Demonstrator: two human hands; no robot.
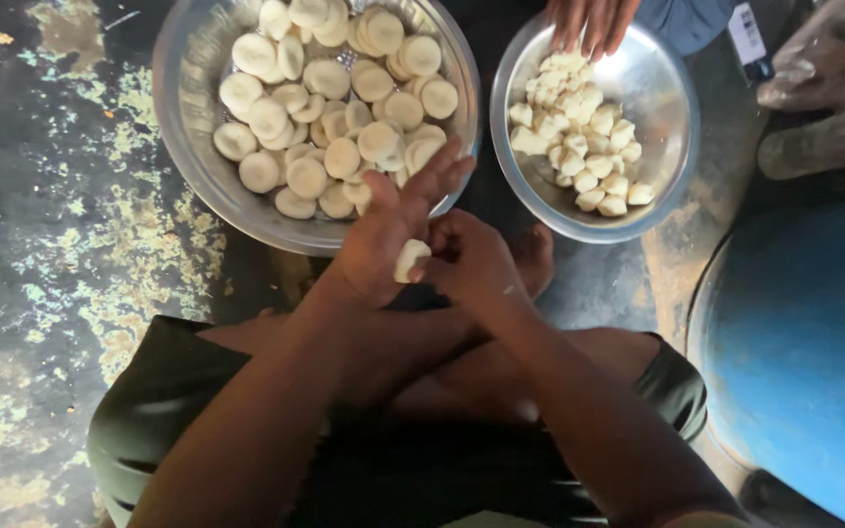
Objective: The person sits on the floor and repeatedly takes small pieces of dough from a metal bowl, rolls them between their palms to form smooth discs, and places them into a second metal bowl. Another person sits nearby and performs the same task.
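We are sitting cross-legged on a worn floor [61,244], its dark surface flaking in pale green and yellow patches toward the left edge. At the right edge a big blue rounded drum [804,362] is standing just beside our knee.

Ahead of us, on the floor, two metal bowls are resting side by side, near each other but apart. The larger bowl [183,117], on the left, is holding a heap of flattened white dough discs [330,103]. The smaller bowl [672,147], to the right, is holding small lumpy white dough pieces [579,132], piled toward its left and far side.

Our left hand [388,235] and right hand [476,264] are meeting just in front of the large bowl's near rim. Between them we are pinching one small white dough piece [410,259] — the left hand's fingers are stretching straight out, pressed together over the bowl's rim, while the right hand's fingers are curling in against the dough.

Another person's hand [589,22] is reaching down over the small bowl's far rim, fingertips pointing at the pieces.

At the top right, on that person's blue clothing, a small white rectangular tag [745,34] is hanging — its print is too small to tell.
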